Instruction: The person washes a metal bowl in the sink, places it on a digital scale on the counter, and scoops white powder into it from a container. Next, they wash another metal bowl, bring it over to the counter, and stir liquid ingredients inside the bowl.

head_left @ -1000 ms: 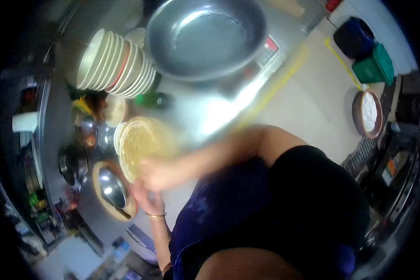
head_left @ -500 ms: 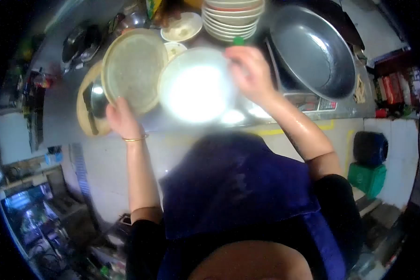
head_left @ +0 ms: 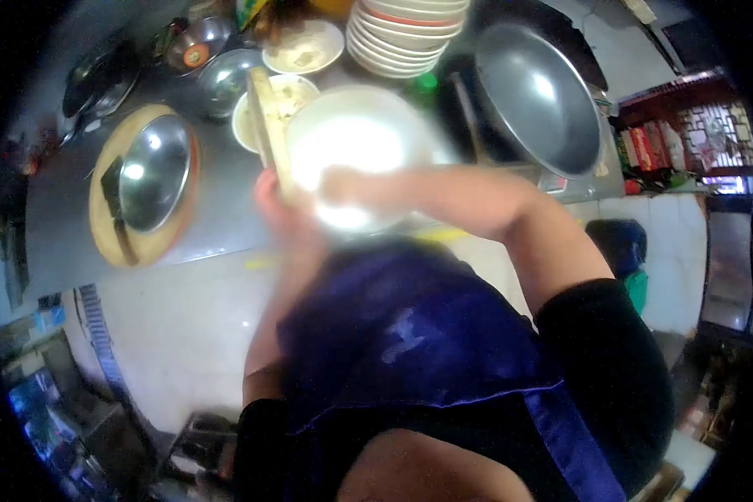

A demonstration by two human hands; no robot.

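A pale, round, lid-like disc (head_left: 265, 117) stands nearly edge-on at the left side of a large white bowl (head_left: 385, 109). My left hand (head_left: 286, 205) grips the disc at its lower edge; motion blurs the fingers in part. My right hand (head_left: 343, 186) reaches across over the glaring bowl, close to the left one. Its fingers are smeared, so whether it touches the disc or holds anything cannot be made out. Strong glare hides what is inside the bowl. A smaller bowl (head_left: 244, 125) with pale contents is partly covered by the disc.
To the left, a metal bowl (head_left: 155, 171) and a cleaver (head_left: 113, 197) lie on a round wooden board (head_left: 105, 238). Stacked white bowls (head_left: 406, 38), another bowl (head_left: 304, 48) and a green-capped item (head_left: 427, 82) stand behind. A big metal basin (head_left: 540, 100) is at right.
The disc has turned from face-up to edge-on and moved right towards the bowl with my left hand. My right hand has swung left and down from near the green cap.
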